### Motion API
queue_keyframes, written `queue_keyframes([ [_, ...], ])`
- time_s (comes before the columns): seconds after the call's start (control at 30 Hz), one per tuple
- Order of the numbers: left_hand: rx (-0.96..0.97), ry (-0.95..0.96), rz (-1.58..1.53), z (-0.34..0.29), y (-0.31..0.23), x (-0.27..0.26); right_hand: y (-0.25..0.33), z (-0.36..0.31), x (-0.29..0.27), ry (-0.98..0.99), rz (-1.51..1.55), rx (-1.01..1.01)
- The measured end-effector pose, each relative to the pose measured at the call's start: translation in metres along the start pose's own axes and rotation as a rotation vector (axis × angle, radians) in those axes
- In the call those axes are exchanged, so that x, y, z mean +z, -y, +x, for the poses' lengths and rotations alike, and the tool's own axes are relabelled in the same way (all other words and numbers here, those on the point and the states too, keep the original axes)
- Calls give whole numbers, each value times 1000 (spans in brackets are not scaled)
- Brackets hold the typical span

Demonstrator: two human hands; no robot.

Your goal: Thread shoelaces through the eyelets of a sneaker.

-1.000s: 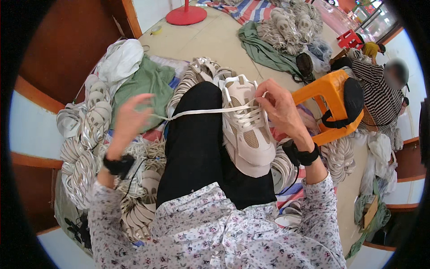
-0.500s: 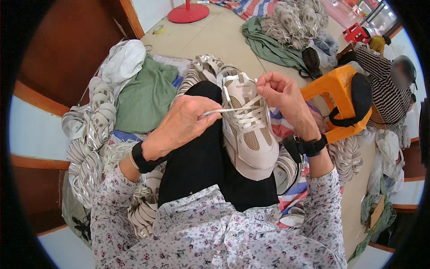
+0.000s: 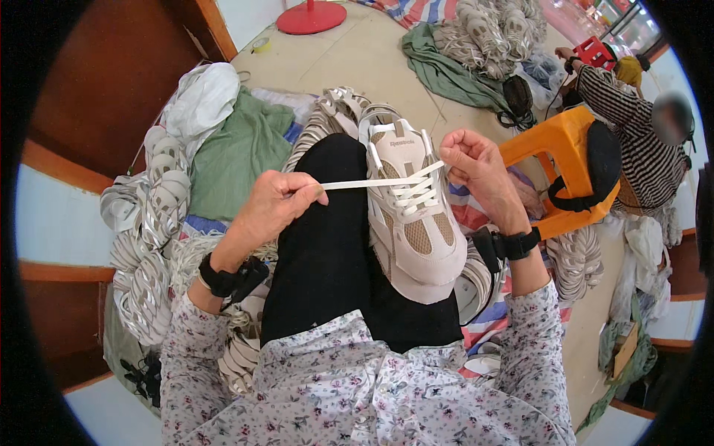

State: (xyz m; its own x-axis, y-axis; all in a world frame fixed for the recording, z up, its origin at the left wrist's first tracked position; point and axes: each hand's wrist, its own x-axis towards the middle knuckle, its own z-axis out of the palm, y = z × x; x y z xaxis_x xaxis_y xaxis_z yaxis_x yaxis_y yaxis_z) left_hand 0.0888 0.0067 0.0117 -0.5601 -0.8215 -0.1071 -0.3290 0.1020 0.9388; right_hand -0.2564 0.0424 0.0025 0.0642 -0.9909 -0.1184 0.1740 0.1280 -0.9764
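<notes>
While a beige shoe (image 3: 411, 230) rests in the head view on the right thigh of the person's black trousers (image 3: 320, 253), its toe towards the body, both hands work at its white lace (image 3: 364, 183). The left hand (image 3: 286, 201), above the left thigh, has its thumb and fingers pinched on one part of the lace, which runs straight and taut across to the shoe. The right hand (image 3: 476, 167) is just beside the top of the shoe, its thumb and forefinger grasping another short length of lace near the upper holes.

To the right stands an orange stool (image 3: 532, 145) with a black pad (image 3: 601, 167) on it; past it, a co-worker in a striped top (image 3: 628, 137) bends near a red stool (image 3: 593, 53). On the left, a green cloth (image 3: 242, 160) and a white bag (image 3: 204, 100) lie near a heap of pale shoe pieces (image 3: 145, 279). Farther off, a round red base (image 3: 312, 18) stands on the tiled floor (image 3: 335, 63).
</notes>
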Motion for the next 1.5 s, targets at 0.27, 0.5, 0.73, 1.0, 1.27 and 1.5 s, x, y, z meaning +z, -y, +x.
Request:
queue_keyframes([
  [0.27, 316, -33, 299, -4, -29, -33, 20, -11, 17, -110, -678, -195],
  [0.5, 225, -20, -88, -12, -63, -53, 42, -23, 51, 25, -670, -290],
  [0.73, 237, -146, -670, 10, -80, -101, 41, -36, 79, 113, -1459, -654],
  [1.0, 133, -290, -986, -11, -38, -147, 35, -22, 73, 60, -1318, -625],
  [1.27, 93, -385, -1109, -72, 22, -218, 49, -25, 61, 296, -626, -132],
  [1.5, 175, -466, -1250, -148, 66, -282, 104, -32, -8, -8, 360, -295],
])
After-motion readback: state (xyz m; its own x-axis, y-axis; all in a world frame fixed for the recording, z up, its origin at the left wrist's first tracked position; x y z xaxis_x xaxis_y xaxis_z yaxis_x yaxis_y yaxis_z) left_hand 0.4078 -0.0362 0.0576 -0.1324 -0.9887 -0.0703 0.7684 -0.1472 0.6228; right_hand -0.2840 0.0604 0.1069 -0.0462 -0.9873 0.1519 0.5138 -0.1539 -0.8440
